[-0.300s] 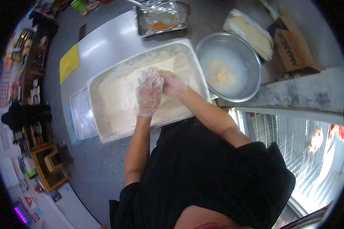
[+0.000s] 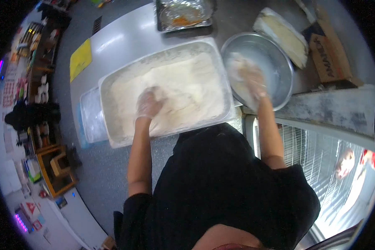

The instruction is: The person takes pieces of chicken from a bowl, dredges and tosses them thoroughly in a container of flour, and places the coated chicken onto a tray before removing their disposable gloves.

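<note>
My left hand [image 2: 150, 103], in a clear plastic glove, rests on the white powder, which looks like flour [image 2: 187, 79], in a large pale rectangular tub [image 2: 105, 125]. Its fingers look spread, their tips partly in the powder, and nothing shows in its grasp. My right hand [image 2: 253, 79], also gloved, reaches over the round metal bowl [image 2: 288, 83] to the right of the tub. Motion smears its fingers, so I cannot make out their grip. Cloudy liquid [image 2: 273, 62] fills the bowl; pale pieces seen there earlier are hidden or blurred under this hand.
A foil-lined tray [image 2: 183, 12] with orange residue sits behind the tub. Behind the bowl lie a pale wrapped package [image 2: 283, 37] and a cardboard box [image 2: 327, 58]. A yellow cloth or sheet [image 2: 80, 59] and a plastic-covered container [image 2: 92, 121] are at left. Lit wire racks [image 2: 304, 146] stand at lower right.
My hands were together over the tub and have parted. The right has moved right to the bowl; the left has gone down onto the powder. The view has shifted slightly.
</note>
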Action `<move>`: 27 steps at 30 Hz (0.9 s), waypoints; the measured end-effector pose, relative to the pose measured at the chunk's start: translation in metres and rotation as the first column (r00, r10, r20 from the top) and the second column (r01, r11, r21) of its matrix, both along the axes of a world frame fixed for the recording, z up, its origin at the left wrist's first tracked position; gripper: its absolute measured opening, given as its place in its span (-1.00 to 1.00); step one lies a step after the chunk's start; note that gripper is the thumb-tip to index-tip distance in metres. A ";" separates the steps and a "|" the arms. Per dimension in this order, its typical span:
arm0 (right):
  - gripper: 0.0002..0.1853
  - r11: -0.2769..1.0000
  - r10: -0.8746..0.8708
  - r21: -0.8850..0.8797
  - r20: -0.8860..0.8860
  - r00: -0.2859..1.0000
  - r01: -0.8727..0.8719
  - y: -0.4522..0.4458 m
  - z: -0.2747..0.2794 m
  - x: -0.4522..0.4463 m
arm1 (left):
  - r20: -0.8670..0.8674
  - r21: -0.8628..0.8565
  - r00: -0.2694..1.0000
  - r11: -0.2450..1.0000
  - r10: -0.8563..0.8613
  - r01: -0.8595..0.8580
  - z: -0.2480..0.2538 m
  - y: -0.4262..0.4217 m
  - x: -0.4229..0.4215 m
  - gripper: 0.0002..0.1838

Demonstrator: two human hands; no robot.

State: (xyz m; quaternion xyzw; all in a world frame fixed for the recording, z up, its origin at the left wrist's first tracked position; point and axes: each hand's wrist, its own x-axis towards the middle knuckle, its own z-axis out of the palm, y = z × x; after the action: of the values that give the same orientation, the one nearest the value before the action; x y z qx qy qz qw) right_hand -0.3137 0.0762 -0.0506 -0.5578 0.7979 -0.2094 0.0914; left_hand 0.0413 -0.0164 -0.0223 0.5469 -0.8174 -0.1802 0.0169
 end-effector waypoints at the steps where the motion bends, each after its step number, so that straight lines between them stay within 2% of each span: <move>1: -0.56 0.994 0.032 0.109 -0.031 0.999 -0.029 0.010 0.009 -0.024 | 0.011 0.001 1.000 1.000 0.026 -0.026 -0.014 0.004 0.005 -0.44; 2: -0.57 0.975 0.063 0.216 -0.061 0.996 -0.048 0.015 0.033 -0.034 | 0.080 -0.039 0.991 0.994 -0.103 0.107 -0.030 0.010 0.004 -0.37; 3: -0.57 0.951 -0.153 0.287 0.107 0.982 0.117 0.016 0.059 -0.029 | 0.155 -0.067 0.960 0.967 -0.232 0.245 -0.038 0.015 0.000 -0.29; 4: -0.57 0.884 -0.372 0.389 0.252 0.893 0.259 0.019 0.075 -0.022 | 0.169 -0.063 0.960 0.970 -0.221 0.234 -0.035 0.019 -0.010 -0.29; 6: -0.57 0.888 -0.361 0.378 0.224 0.905 0.261 0.026 0.071 -0.028 | 0.299 0.124 0.927 0.973 -0.226 0.197 -0.029 0.027 -0.031 -0.21; 7: -0.57 0.890 -0.360 0.360 0.184 0.914 0.278 0.030 0.068 -0.030 | 0.307 0.132 0.925 0.973 -0.224 0.192 -0.049 0.024 -0.027 -0.21; 8: -0.57 0.889 -0.361 0.367 0.188 0.914 0.275 0.032 0.066 -0.028 | 0.273 0.064 0.937 0.976 -0.216 0.207 -0.084 0.019 -0.022 -0.21; 9: -0.58 0.905 -0.367 0.298 0.184 0.912 0.305 0.034 0.066 -0.025 | 0.236 -0.009 0.949 0.976 -0.210 0.218 -0.104 0.017 -0.020 -0.21; 10: -0.59 0.915 -0.375 0.229 0.180 0.909 0.332 0.034 0.065 -0.024 | 0.238 -0.004 0.948 0.976 -0.210 0.217 -0.082 0.020 -0.024 -0.21; 11: -0.59 0.915 -0.373 0.232 0.183 0.910 0.329 0.032 0.063 -0.023 | 0.230 0.076 0.960 0.987 -0.157 0.143 -0.059 0.020 -0.026 -0.27; 12: -0.60 0.917 -0.364 0.195 0.060 0.929 0.347 0.027 0.061 -0.024 | 0.225 0.153 0.969 0.986 -0.103 0.070 -0.042 0.020 -0.028 -0.33; 13: -0.61 0.919 -0.356 0.157 -0.063 0.932 0.361 0.023 0.057 -0.024 | 0.230 0.153 0.968 0.986 -0.103 0.069 -0.041 0.019 -0.026 -0.33; 14: -0.61 0.919 -0.355 0.160 -0.061 0.933 0.360 0.016 0.053 -0.018 | 0.222 0.183 0.968 0.980 -0.119 0.078 -0.041 0.019 -0.023 -0.37; 16: -0.61 0.997 -0.072 -0.013 -0.089 0.993 0.071 -0.002 0.049 0.014 | 0.212 0.216 0.968 0.973 -0.132 0.085 -0.044 0.020 -0.016 -0.42; 18: -0.58 0.982 0.129 0.123 0.142 0.981 -0.147 -0.019 0.080 0.071 | 0.159 0.181 0.957 0.960 -0.241 0.212 -0.050 0.015 -0.010 -0.52; 19: -0.61 0.953 0.304 -0.014 0.043 0.952 -0.304 -0.024 0.054 0.092 | 0.157 0.178 0.958 0.961 -0.239 0.211 -0.049 0.015 -0.006 -0.52; 20: -0.64 0.877 0.454 -0.133 -0.080 0.887 -0.461 -0.031 0.019 0.111 | 0.090 0.154 0.969 0.964 -0.232 0.216 -0.048 0.014 -0.002 -0.65; 21: -0.69 0.860 0.507 0.073 0.000 0.862 -0.506 -0.043 0.006 0.130 | 0.023 0.132 0.974 0.966 -0.226 0.222 -0.047 0.014 0.002 -0.76; 22: -0.74 0.796 0.539 0.272 0.089 0.837 -0.541 -0.052 -0.003 0.145 | 0.020 0.130 0.974 0.967 -0.225 0.221 -0.049 0.013 0.005 -0.76; 25: -0.79 0.768 0.577 0.351 -0.016 0.817 -0.536 -0.058 -0.033 0.169 | -0.042 0.146 0.975 0.964 -0.220 0.224 -0.059 0.008 0.016 -0.78; 26: -0.79 0.765 0.582 0.353 -0.024 0.812 -0.538 -0.059 -0.065 0.170 | -0.038 0.108 0.990 0.984 -0.138 0.142 -0.060 0.004 0.023 -0.77; 27: -0.79 0.782 0.595 0.305 -0.108 0.796 -0.543 -0.062 -0.109 0.164 | -0.039 0.069 0.998 0.996 -0.055 0.057 -0.060 0.000 0.028 -0.76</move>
State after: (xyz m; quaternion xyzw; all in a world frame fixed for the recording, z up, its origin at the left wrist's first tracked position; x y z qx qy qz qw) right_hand -0.1495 0.0142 -0.1597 -0.7744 0.6164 -0.0094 0.1426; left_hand 0.0694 -0.0162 -0.0825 0.5207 -0.8252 -0.2189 0.0079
